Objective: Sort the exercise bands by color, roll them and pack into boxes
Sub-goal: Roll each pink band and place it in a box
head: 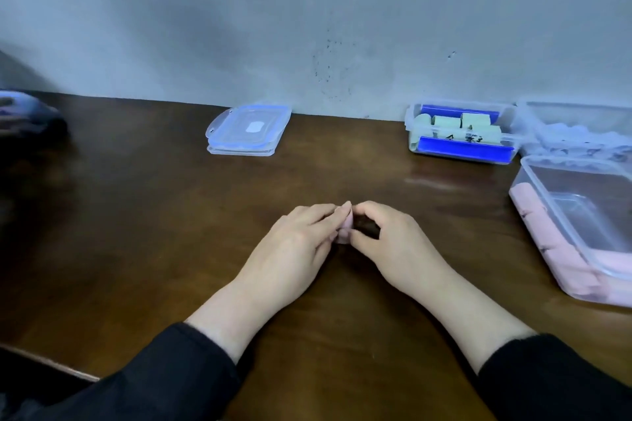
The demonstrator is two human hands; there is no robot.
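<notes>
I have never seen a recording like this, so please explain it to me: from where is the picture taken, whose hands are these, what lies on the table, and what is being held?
There is no machine here. A person wears a camera on the head, so the single picture looks forward and down at their own two bare hands.

The left hand and right hand meet over a dark wooden table and together pinch a small pink band roll, mostly hidden by the fingers.

At the back lies a stack of clear lids with blue rims. To the right stands a box with blue clips holding pale green rolls. Nearest on the right is a clear box with pink rolls along its side. Behind it another clear box is too blurred to read.
</notes>
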